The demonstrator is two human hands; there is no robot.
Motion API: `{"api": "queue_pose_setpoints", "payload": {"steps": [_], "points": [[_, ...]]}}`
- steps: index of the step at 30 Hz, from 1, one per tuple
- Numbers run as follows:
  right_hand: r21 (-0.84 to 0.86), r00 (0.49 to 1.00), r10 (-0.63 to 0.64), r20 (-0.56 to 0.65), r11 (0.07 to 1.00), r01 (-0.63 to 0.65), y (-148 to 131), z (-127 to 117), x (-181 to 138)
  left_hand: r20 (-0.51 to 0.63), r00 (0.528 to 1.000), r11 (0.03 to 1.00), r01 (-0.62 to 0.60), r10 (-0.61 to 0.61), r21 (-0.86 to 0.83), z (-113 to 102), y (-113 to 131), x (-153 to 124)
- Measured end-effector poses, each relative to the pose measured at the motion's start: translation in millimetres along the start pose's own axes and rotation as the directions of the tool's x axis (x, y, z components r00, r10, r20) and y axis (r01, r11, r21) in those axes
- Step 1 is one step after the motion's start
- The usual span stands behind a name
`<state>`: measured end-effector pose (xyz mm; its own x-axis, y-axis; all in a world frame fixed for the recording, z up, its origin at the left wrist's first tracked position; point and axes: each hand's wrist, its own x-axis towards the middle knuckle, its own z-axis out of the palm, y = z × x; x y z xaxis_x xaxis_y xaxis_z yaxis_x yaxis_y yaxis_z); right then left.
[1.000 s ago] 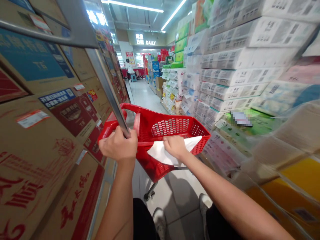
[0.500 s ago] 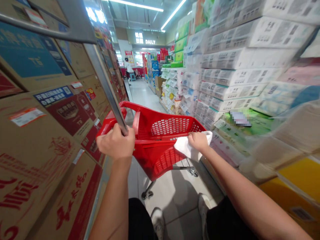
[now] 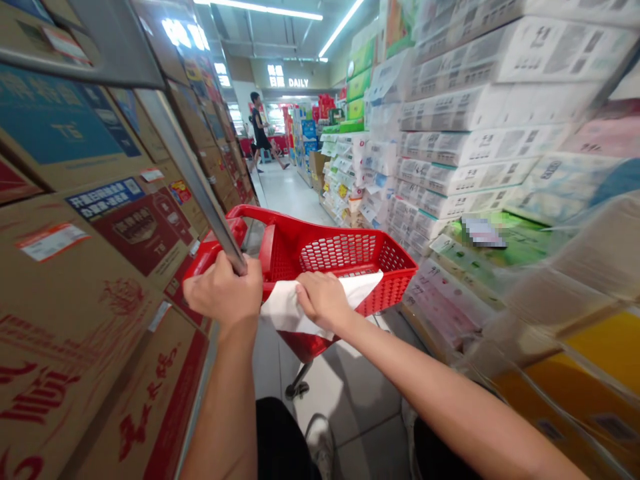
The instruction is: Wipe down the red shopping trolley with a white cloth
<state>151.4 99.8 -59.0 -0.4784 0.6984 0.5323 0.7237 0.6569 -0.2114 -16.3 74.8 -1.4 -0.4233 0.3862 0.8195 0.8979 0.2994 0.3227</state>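
In front of me stands a red plastic shopping cart [image 3: 345, 248] with perforated basket walls. A slanting metal pole [image 3: 187, 170] comes down at its handle end. My left hand [image 3: 225, 287] is closed round the pole's lower end, beside the red handle; its fingertips are hidden. My right hand [image 3: 325, 300] presses a white cloth [image 3: 285, 307] over the cart's near top rim, fingers folded over the edge. The cloth spreads to both sides of this hand and hangs down the outer wall. The part of the basket floor that shows holds no goods.
Stacked cardboard cartons [image 3: 65, 300] line the left side. Wrapped white packs [image 3: 480, 140] rise high on the right, with a pixelated object [image 3: 483, 231] lying on green packs. A grey frame [image 3: 115, 53] tops the pole. A person [image 3: 260, 127] walks across the aisle's far end.
My right hand and the cloth have slid left along the cart's near rim, toward my left hand. The cart has shifted slightly. A walking person has appeared in the distance.
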Motion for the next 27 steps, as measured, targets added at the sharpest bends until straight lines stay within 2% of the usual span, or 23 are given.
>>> {"api": "queue_pose_setpoints", "payload": {"steps": [2, 4, 6, 8, 11, 16, 19, 22, 24, 27], "points": [[-0.052, 0.993, 0.065, 0.096, 0.997, -0.061, 27.9, -7.3, -3.3, 0.012, 1.0, 1.0, 0.001, -0.001, -0.013, -1.6, -0.7, 0.2], [-0.178, 0.954, 0.259, 0.151, 0.956, -0.231, 65.2, -14.9, -8.2, 0.029, 1.0, 1.0, -0.002, 0.002, -0.029, -1.9, -1.5, 0.4], [-0.296, 0.897, 0.42, 0.14, 0.882, -0.367, 99.2, -20.5, -13.8, 0.036, 0.999, 0.999, -0.006, 0.007, -0.035, -0.7, -1.9, 0.2], [-0.351, 0.876, 0.475, 0.088, 0.837, -0.419, 118.8, -22.2, -18.3, 0.031, 1.0, 0.999, 0.001, 0.001, -0.035, 1.8, -1.6, -0.5], [-0.335, 0.904, 0.428, 0.008, 0.853, -0.401, 108.4, -16.1, -19.9, 0.019, 1.0, 0.998, 0.026, -0.025, -0.053, 5.8, 0.5, -1.9], [-0.084, 0.986, 0.159, -0.047, 0.983, -0.162, 23.6, 1.1, -10.6, 0.018, 1.0, 0.997, 0.019, -0.018, -0.074, 5.8, 4.0, -2.8], [-0.007, 0.996, 0.072, -0.047, 0.997, -0.073, -3.0, 1.6, -5.7, 0.016, 1.0, 0.998, 0.02, -0.019, -0.066, 2.4, 2.9, -2.8], [-0.06, 0.99, 0.099, 0.095, 0.994, -0.094, 19.0, -8.2, -5.4, 0.022, 1.0, 0.998, 0.0, 0.001, -0.058, -0.4, 0.2, -2.3], [-0.167, 0.958, 0.236, 0.161, 0.963, -0.209, 52.3, -17.0, -8.7, 0.028, 1.0, 0.999, -0.011, 0.013, -0.046, -1.1, -1.2, -1.6], [-0.292, 0.903, 0.4, 0.159, 0.892, -0.344, 100.6, -26.0, -17.4, 0.027, 0.999, 0.999, -0.02, 0.021, -0.032, -0.4, -1.6, -0.7]]}}
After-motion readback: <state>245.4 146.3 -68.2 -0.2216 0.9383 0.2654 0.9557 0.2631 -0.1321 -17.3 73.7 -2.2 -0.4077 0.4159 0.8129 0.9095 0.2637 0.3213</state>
